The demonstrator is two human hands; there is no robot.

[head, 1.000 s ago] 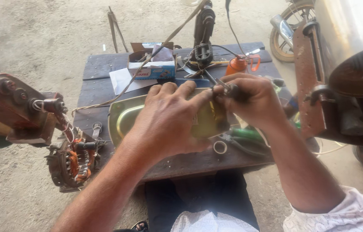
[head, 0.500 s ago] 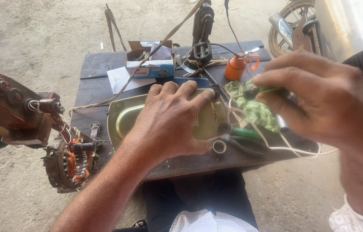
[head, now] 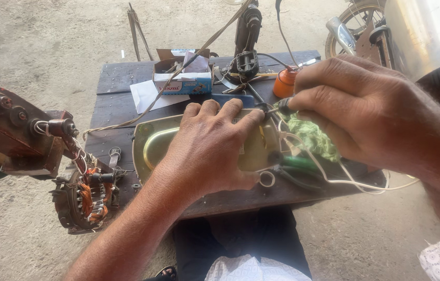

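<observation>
Dark bench (head: 121,109): oil can (head: 284,83), motor stator (head: 87,195)

We look down from one head-worn camera, facing forward over a low dark bench (head: 126,112). We sit close: both hands fill the frame's middle.

Box (head: 183,78) behind tray (head: 149,143) on table (head: 121,112)

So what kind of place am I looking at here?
Most likely an open-air roadside repair stall for electrical appliances. A low dark wooden table stands on bare concrete, a motor stator with copper windings sits by a red winding machine, and a motorbike wheel shows behind.
</observation>
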